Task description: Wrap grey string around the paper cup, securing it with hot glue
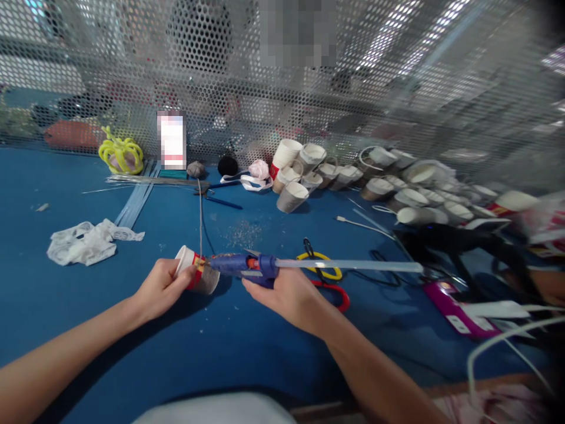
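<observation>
My left hand grips a red-and-white paper cup, tilted on its side. Grey cord covers the end of the cup towards the right. From the cup a strand of grey cord runs back over the table towards a small grey ball of yarn. A blue hot glue gun is held in my right hand, its nozzle at the cup's side beside my left fingers. A long translucent glue stick sticks out of its rear. Whether the nozzle touches the cup I cannot tell.
Blue-handled pliers and thin wires lie behind the cup. White lace is at left. Several cord-wrapped cups stand at back right. Yellow-handled scissors lie near my right hand. A perforated metal screen edges the table.
</observation>
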Demonstrator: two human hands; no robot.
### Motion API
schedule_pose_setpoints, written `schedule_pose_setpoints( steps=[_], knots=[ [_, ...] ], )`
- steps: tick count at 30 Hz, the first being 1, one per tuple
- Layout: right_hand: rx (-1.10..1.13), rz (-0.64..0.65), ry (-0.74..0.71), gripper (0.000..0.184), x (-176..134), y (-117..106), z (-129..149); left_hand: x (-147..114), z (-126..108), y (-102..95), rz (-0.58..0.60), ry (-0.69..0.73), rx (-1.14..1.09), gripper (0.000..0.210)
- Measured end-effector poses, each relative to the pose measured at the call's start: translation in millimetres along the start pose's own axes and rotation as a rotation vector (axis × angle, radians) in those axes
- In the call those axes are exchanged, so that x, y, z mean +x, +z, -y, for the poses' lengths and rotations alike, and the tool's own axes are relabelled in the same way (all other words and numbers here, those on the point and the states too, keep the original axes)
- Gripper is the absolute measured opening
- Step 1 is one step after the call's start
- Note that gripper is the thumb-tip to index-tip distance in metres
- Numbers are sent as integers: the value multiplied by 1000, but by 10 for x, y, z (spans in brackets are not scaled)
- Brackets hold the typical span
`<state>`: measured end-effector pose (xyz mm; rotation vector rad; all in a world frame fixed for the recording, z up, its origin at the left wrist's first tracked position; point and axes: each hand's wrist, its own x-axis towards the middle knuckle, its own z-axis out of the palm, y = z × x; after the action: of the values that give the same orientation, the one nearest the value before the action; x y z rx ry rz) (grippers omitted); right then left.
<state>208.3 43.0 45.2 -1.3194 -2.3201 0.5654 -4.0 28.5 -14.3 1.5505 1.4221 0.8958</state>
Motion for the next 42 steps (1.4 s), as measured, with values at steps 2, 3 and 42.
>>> schedule_pose_setpoints(
  steps=[2,3,42],
  knots=[
    [-34,30,13,11,1,4,-8,-2,9,1,2,2,1,34],
    [-47,52,13,12,-8,2,-11,-2,11,1,7,0,-3,34],
    [191,193,218,16,29,-63,34,0,14,-2,60,176,220,32]
  ],
)
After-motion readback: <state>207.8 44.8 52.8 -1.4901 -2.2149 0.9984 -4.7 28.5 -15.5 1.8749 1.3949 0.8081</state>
